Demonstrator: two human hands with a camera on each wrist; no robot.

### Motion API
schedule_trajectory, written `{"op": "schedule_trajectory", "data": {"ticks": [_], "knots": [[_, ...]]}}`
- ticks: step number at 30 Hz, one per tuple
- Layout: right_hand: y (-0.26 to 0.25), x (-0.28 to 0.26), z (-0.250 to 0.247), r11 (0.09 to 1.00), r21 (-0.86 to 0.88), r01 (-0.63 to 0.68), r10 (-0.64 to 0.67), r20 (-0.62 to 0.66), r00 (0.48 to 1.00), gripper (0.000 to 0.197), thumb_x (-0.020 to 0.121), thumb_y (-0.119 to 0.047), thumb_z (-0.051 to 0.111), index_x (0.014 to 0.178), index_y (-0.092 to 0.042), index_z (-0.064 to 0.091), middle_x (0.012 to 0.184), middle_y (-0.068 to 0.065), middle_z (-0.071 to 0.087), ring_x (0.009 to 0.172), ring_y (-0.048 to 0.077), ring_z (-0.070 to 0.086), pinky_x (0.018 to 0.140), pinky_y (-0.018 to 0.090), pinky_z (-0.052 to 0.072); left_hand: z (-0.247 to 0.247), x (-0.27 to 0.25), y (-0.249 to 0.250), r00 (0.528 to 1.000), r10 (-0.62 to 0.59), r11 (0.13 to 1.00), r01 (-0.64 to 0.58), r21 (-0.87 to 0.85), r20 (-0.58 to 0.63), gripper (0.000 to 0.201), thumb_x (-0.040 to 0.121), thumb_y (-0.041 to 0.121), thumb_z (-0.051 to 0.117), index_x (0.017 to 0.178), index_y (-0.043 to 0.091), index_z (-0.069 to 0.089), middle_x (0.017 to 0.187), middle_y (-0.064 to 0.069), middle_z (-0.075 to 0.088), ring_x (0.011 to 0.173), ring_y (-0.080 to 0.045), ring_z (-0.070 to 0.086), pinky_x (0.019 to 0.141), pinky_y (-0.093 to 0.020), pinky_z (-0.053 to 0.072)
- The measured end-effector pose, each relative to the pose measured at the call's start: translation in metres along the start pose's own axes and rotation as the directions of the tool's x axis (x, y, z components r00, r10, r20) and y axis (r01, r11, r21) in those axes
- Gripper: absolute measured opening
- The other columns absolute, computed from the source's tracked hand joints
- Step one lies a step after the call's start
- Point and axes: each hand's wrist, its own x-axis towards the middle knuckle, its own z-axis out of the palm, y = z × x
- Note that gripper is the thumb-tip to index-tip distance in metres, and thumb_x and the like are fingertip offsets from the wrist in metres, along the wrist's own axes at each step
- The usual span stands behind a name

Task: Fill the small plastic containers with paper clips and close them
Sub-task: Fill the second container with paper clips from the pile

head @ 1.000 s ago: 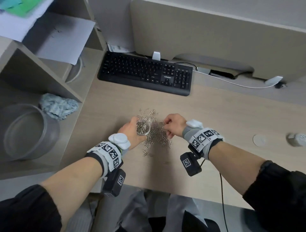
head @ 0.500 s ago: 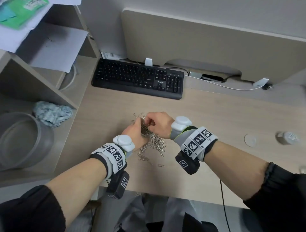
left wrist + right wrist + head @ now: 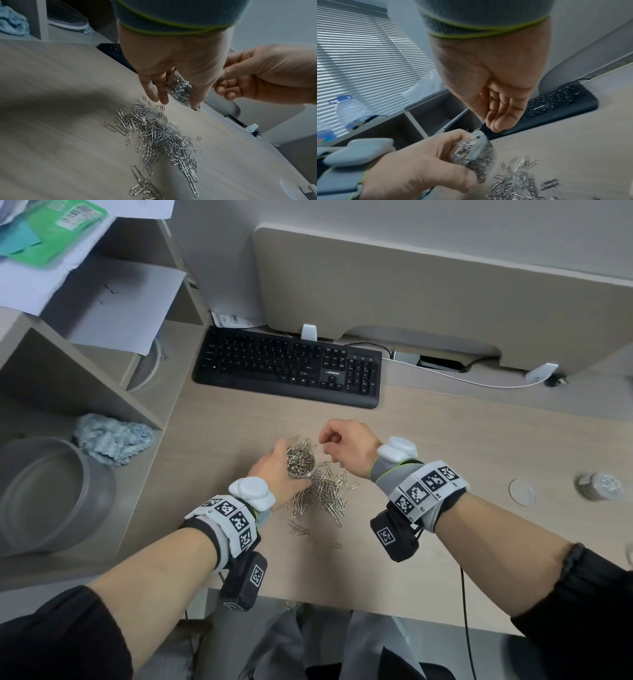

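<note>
My left hand (image 3: 274, 470) grips a small clear plastic container (image 3: 301, 462), open at the top and nearly full of silver paper clips. It is held just above the desk at the far edge of the loose paper clip pile (image 3: 322, 494). My right hand (image 3: 337, 441) hovers right beside the container's mouth with curled fingers, and a thin clip shows at its pinched fingertips (image 3: 496, 124). In the left wrist view the container (image 3: 180, 88) sits between thumb and fingers, above the pile (image 3: 154, 135). The right wrist view shows the container (image 3: 474, 152) blurred.
A round white lid (image 3: 521, 492) and a second small container (image 3: 599, 486) lie on the desk at the right. A black keyboard (image 3: 287, 368) sits behind the hands. A shelf unit at the left holds a grey tub (image 3: 44, 494) and a blue cloth (image 3: 109, 440).
The right hand, which covered the container's mouth half a second ago, has drawn back to the right, so the clip-filled container shows again. The left hand still holds it.
</note>
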Motion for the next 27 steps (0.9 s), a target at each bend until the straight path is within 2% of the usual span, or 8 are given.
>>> {"op": "schedule_trajectory", "data": {"ticks": [3, 5, 9, 12, 14, 18, 21, 27], "knots": [[0.023, 0.001, 0.0, 0.991, -0.07, -0.114, 0.115, 0.001, 0.993, 0.018, 0.086, -0.004, 0.055, 0.088, -0.021, 0.06, 0.074, -0.006, 0.057, 0.082, 0.029, 0.065, 0.072, 0.037, 0.054, -0.004, 0.0, -0.005, 1.0, -0.01, 1.0, 0.01, 0.005, -0.022, 0.067, 0.075, 0.037, 0.079, 0.128, 0.023, 0.041, 0.114, 0.0, 0.065, 0.099, -0.025, 0.064, 0.085, -0.037, 0.052], [0.045, -0.001, 0.002, 0.95, -0.207, -0.232, 0.245, 0.035, 0.969, 0.011, 0.087, -0.012, 0.056, 0.096, -0.018, 0.06, 0.09, 0.002, 0.061, 0.089, 0.03, 0.064, 0.078, 0.039, 0.055, -0.005, 0.0, -0.009, 1.0, -0.002, 1.0, 0.002, 0.0, -0.03, 0.067, 0.074, 0.039, 0.08, 0.127, 0.024, 0.042, 0.114, 0.001, 0.066, 0.098, -0.024, 0.064, 0.083, -0.037, 0.053], [0.074, -0.008, 0.0, 0.731, -0.549, -0.406, 0.481, -0.008, 0.877, 0.037, 0.086, -0.048, 0.048, 0.11, -0.02, 0.048, 0.11, 0.003, 0.053, 0.096, 0.03, 0.061, 0.078, 0.036, 0.048, -0.008, -0.006, -0.016, 0.999, -0.009, 1.0, 0.009, -0.002, -0.033, 0.064, 0.074, 0.038, 0.08, 0.125, 0.025, 0.042, 0.11, 0.003, 0.065, 0.091, -0.02, 0.064, 0.081, -0.036, 0.053], [0.079, -0.008, 0.008, 0.642, -0.549, -0.535, 0.588, -0.094, 0.803, 0.055, 0.085, -0.054, 0.052, 0.122, -0.015, 0.043, 0.119, 0.005, 0.046, 0.103, 0.034, 0.059, 0.078, 0.039, 0.042, -0.009, -0.009, -0.022, 0.998, -0.035, 0.999, 0.034, -0.023, -0.045, 0.06, 0.075, 0.036, 0.08, 0.121, 0.028, 0.042, 0.108, 0.004, 0.064, 0.09, -0.02, 0.063, 0.079, -0.032, 0.051], [0.074, -0.006, 0.021, 0.684, -0.543, -0.487, 0.535, -0.081, 0.841, 0.07, 0.079, -0.064, 0.056, 0.125, -0.014, 0.042, 0.121, 0.007, 0.045, 0.098, 0.034, 0.06, 0.073, 0.039, 0.045, -0.01, -0.01, -0.026, 0.997, -0.058, 0.997, 0.056, -0.045, -0.055, 0.061, 0.074, 0.037, 0.081, 0.121, 0.027, 0.043, 0.109, 0.005, 0.064, 0.092, -0.02, 0.063, 0.081, -0.032, 0.051], [0.046, -0.002, 0.052, 0.753, -0.597, -0.277, 0.374, 0.042, 0.926, 0.073, 0.082, -0.066, 0.057, 0.129, -0.012, 0.039, 0.121, 0.01, 0.045, 0.091, 0.031, 0.059, 0.063, 0.036, 0.042, -0.01, -0.012, -0.034, 0.995, -0.076, 0.997, 0.076, -0.018, -0.061, 0.064, 0.072, 0.039, 0.081, 0.121, 0.023, 0.043, 0.112, 0.002, 0.066, 0.097, -0.023, 0.064, 0.084, -0.036, 0.052], [0.025, 0.006, 0.077, 0.765, -0.622, -0.169, 0.287, 0.094, 0.953, 0.065, 0.085, -0.053, 0.063, 0.128, -0.01, 0.039, 0.12, 0.01, 0.044, 0.089, 0.028, 0.06, 0.066, 0.034, 0.042, -0.015, -0.015, -0.039, 0.994, -0.079, 0.997, 0.078, -0.023, -0.076, 0.066, 0.07, 0.036, 0.082, 0.122, 0.023, 0.044, 0.111, 0.003, 0.066, 0.097, -0.022, 0.064, 0.084, -0.036, 0.052], [0.003, 0.012, 0.102, 0.676, -0.729, -0.107, 0.284, 0.124, 0.951, 0.055, 0.085, -0.029, 0.07, 0.128, -0.013, 0.039, 0.125, 0.01, 0.041, 0.102, 0.027, 0.061, 0.064, 0.035, 0.041, -0.019, -0.02, -0.052, 0.99, -0.11, 0.994, 0.109, -0.015, -0.085, 0.065, 0.068, 0.039, 0.083, 0.12, 0.025, 0.045, 0.109, 0.004, 0.066, 0.097, -0.024, 0.064, 0.083, -0.036, 0.051]]}}
